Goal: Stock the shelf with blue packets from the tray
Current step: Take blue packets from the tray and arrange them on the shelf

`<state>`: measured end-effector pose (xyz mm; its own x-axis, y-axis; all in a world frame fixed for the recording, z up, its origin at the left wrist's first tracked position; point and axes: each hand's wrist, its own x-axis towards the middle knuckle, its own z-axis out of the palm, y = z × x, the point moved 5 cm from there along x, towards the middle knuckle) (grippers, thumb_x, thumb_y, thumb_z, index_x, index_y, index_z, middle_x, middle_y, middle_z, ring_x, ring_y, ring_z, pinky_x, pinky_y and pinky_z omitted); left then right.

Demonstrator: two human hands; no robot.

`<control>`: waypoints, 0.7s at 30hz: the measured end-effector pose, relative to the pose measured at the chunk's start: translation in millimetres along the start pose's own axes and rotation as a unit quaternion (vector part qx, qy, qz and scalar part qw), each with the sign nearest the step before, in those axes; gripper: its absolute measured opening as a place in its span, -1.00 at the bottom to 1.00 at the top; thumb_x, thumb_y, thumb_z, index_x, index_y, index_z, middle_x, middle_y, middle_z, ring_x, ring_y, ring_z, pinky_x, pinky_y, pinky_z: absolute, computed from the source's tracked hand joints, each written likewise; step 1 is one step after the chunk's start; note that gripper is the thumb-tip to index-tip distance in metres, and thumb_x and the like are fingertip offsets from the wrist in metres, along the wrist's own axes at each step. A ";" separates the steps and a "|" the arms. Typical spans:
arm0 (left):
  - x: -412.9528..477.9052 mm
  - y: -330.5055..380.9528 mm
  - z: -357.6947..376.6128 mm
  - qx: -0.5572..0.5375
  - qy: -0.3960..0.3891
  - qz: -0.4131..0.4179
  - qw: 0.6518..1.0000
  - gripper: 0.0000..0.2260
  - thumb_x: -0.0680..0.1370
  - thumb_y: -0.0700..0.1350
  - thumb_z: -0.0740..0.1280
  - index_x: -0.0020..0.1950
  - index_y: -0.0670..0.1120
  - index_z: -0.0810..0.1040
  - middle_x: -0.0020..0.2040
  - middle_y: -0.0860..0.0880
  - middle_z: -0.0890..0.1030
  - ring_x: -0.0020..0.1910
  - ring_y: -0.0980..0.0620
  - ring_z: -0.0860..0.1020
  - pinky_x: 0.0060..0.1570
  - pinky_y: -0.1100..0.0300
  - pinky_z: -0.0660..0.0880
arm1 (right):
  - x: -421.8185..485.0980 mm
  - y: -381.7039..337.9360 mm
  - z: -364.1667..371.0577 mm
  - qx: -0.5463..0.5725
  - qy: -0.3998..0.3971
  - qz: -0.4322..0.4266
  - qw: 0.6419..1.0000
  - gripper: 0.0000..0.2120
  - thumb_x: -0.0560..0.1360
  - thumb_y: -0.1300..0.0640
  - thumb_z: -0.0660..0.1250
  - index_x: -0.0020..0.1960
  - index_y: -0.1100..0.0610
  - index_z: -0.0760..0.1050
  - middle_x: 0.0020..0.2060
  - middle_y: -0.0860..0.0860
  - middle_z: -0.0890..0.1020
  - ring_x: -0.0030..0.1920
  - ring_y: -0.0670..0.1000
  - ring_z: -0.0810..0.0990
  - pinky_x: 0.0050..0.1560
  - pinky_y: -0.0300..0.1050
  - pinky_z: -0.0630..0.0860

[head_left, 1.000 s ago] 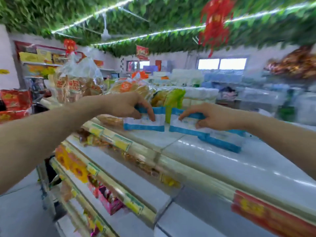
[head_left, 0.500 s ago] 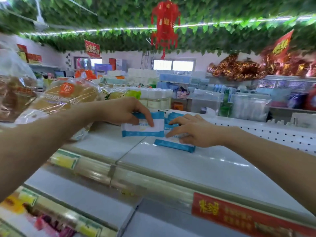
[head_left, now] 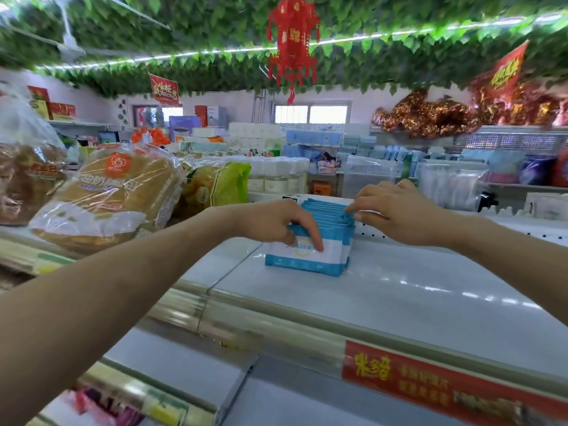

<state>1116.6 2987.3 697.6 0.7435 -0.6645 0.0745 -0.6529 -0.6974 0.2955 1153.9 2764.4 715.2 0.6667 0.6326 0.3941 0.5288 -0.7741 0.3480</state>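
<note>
On the white metal shelf deck [head_left: 399,290], mid-depth: one row of blue-and-white flat plastic packets [head_left: 304,259], standing on edge, faces toward the camera, packed front to back. About ten blue top edges show, but an exact count can't be read. Row is upright, with a slight lean at most.

Left hand [head_left: 276,224]: fingers curled over the top edge of the front packet, one fingertip [head_left: 318,247] pressed on its white face. Thumb is hidden behind, so a full clamp can't be confirmed, but it reads as a grip on the front of the row.

Right hand [head_left: 396,215]: thumb and forefinger together on the blue top edges at the back right corner of the row, other fingers curled. Looks like a pinch on a rear packet. Neither hand carries a loose packet.

Status, my read: this batch is placed, and the step in hand is squaring up the row, not loading. White deck shows to the right of the row and in front of it, so there's room for more. Tray isn't in frame, so I can't tell how many packets are left. That means I can't call the task done or give a fraction.

Neighbours: clear-bagged brown bread loaf [head_left: 113,192] and a yellow-green bag [head_left: 221,186] to the left, both apart from the row. Red price strip with yellow print [head_left: 430,388] sits on the front rail, lower right.

Likely left to do: let go, go to the tray, and add more packets beside this row if there's stock.
</note>
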 end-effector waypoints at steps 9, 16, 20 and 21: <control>6.6 -13.7 15.5 0.001 0.074 0.008 0.997 -0.64 0.61 -0.32 0.38 0.21 0.11 0.71 0.38 0.12 0.44 0.37 0.18 0.37 0.24 0.48 0.37 | -13.1 -1.0 -5.1 -0.027 0.028 -0.006 0.999 -0.50 0.64 -0.27 -0.16 0.23 -0.18 0.50 0.03 -0.16 0.58 0.01 -0.04 0.50 0.05 0.06 0.39; -53.4 -27.8 1.5 -0.004 0.134 -0.053 0.989 -0.62 0.65 -0.19 0.36 0.37 0.22 0.58 0.42 0.21 0.47 0.38 0.30 0.40 0.34 0.33 0.35 | 28.8 -65.0 -24.6 0.043 0.040 -0.091 0.994 -0.48 0.64 -0.30 -0.15 0.16 -0.14 0.53 -0.01 -0.16 0.54 0.02 -0.04 0.51 0.10 0.09 0.43; -131.6 -41.2 -6.1 -0.030 0.174 -0.143 0.974 -0.63 0.65 -0.17 0.37 0.40 0.18 0.56 0.37 0.20 0.51 0.35 0.26 0.46 0.38 0.18 0.43 | 65.6 -143.1 -39.9 0.093 0.059 -0.205 0.973 -0.44 0.60 -0.35 -0.18 0.02 -0.09 0.51 -0.09 -0.10 0.57 -0.04 0.01 0.55 0.06 0.14 0.50; -155.7 -43.7 -5.7 -0.025 0.185 -0.171 0.968 -0.63 0.65 -0.17 0.37 0.41 0.17 0.55 0.35 0.22 0.52 0.33 0.27 0.47 0.36 0.19 0.44 | 74.5 -165.8 -42.0 0.108 0.054 -0.226 0.967 -0.47 0.59 -0.36 -0.17 -0.01 -0.12 0.48 -0.09 -0.11 0.56 -0.04 0.02 0.55 0.07 0.16 0.51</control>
<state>1030.3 3122.8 678.5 0.9217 -0.2500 0.2967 -0.3591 -0.8392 0.4084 1093.8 2940.9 722.6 0.2889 0.8970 0.3346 0.8585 -0.3974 0.3241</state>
